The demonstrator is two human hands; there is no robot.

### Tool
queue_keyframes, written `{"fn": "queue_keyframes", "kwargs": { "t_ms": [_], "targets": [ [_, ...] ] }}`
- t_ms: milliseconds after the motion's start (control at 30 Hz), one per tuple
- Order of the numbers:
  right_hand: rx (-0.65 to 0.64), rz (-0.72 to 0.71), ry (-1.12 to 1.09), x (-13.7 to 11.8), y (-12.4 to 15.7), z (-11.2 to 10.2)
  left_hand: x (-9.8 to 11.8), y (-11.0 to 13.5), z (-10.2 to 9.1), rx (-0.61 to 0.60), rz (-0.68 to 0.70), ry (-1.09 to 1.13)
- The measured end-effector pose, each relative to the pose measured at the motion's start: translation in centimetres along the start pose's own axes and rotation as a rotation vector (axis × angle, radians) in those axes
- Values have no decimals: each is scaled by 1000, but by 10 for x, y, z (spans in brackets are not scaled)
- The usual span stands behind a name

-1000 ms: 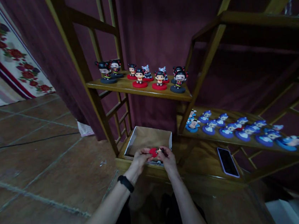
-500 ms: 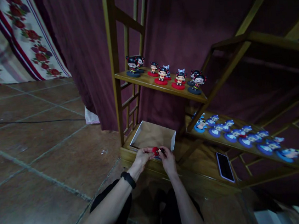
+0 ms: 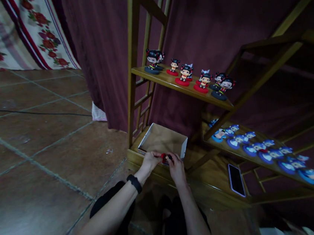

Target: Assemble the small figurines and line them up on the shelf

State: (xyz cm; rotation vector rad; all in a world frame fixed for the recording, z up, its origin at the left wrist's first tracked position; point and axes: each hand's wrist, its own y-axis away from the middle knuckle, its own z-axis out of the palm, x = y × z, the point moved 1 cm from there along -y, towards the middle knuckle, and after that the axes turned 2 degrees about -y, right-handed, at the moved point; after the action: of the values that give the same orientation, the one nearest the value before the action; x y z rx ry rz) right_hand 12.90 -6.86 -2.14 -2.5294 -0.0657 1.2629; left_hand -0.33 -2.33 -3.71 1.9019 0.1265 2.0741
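Observation:
Both hands hold one small figurine (image 3: 166, 158) with a red base and a dark head, in front of a shallow cardboard box (image 3: 163, 136). My left hand (image 3: 151, 160), below a black wristband, pinches its red base. The fingers of my right hand (image 3: 176, 165) close around its dark-haired end. The figurine lies sideways between the fingertips, partly covered by them. The box rests on the lowest board of a wooden shelf (image 3: 182, 87), its inside brown and its rim white.
Several figurines on red and dark bases, such as one dark-haired figurine (image 3: 185, 75), stand on the upper board. Blue figurines (image 3: 251, 148) line a lower board at right. A phone (image 3: 236, 180) lies on the bottom board. A black cable (image 3: 33, 112) crosses the tiled floor.
The view has shifted, so the shelf's upper part appears further right. The figurine has turned slightly between the fingers, and less of its red base shows. Both hands keep their hold.

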Motion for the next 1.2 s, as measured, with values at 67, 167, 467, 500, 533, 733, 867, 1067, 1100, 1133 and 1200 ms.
{"fn": "queue_keyframes", "kwargs": {
  "t_ms": [67,167,467,500,533,733,867,1067,1100,1133,1200],
  "targets": [
    [1,11,24,1,0,0,1,3,1,-2,-53,91],
    [8,36,57,3,1,0,3,5,3,-6,-91,183],
    [-18,-16,72,0,6,-1,-1,5,6,5,-91,130],
    [-33,-23,66,0,6,-1,-2,5,5,-4,-109,163],
    [-47,-28,58,0,6,-2,-3,6,4,-10,-127,189],
    [-108,-43,-2,-2,8,-4,-10,5,-1,-40,-152,226],
    [-97,-38,-91,-1,9,-1,-11,4,-2,-10,-213,280],
    [97,234,-322,20,2,14,-11,2,1,-23,-277,447],
    [66,263,-371,23,1,17,-12,2,2,-19,-271,444],
    [32,282,-417,25,0,19,-13,3,2,-14,-263,437],
    [-2,313,-483,26,-2,22,-14,3,4,-9,-245,415]
  ]
}}
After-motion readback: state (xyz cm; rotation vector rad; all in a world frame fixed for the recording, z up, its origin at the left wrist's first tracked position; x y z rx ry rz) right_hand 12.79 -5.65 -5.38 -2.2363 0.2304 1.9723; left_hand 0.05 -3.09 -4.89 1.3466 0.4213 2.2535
